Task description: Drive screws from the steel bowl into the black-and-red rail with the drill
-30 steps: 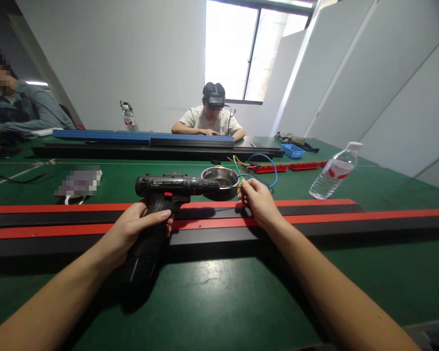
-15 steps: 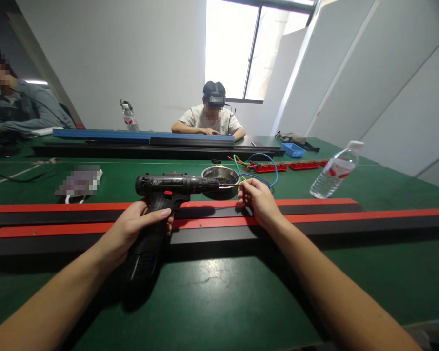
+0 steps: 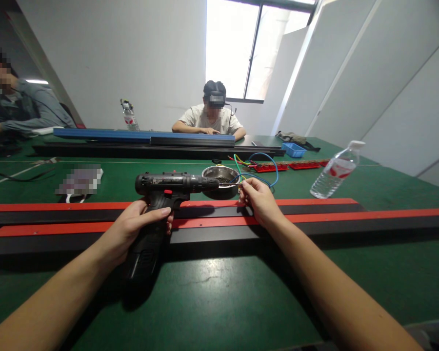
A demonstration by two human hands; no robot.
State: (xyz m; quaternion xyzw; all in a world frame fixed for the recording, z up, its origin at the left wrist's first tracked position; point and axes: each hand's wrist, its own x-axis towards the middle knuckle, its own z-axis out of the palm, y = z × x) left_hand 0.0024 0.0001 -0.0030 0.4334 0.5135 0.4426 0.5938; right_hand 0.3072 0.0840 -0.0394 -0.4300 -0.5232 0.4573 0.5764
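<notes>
My left hand (image 3: 133, 226) is wrapped round the grip of a black cordless drill (image 3: 164, 185), its chuck pointing right. A long thin bit (image 3: 227, 184) runs level from the chuck to the fingertips of my right hand (image 3: 258, 200). Thumb and forefinger are pinched at the bit's far end; what sits between them is too small to make out. Just behind the bit is a metal bowl (image 3: 219, 174) of small dark pieces, perhaps screws. Both hands are above two long black bars with red top strips (image 3: 205, 222).
A tilted-looking water bottle (image 3: 332, 173) stands to the right. Blue, green and yellow wires (image 3: 276, 170) lie near red strips (image 3: 272, 167). Farther back are a blue tray (image 3: 293, 150) and long blue and black bars (image 3: 139, 136). A person (image 3: 212, 117) sits opposite, another (image 3: 25, 105) at left.
</notes>
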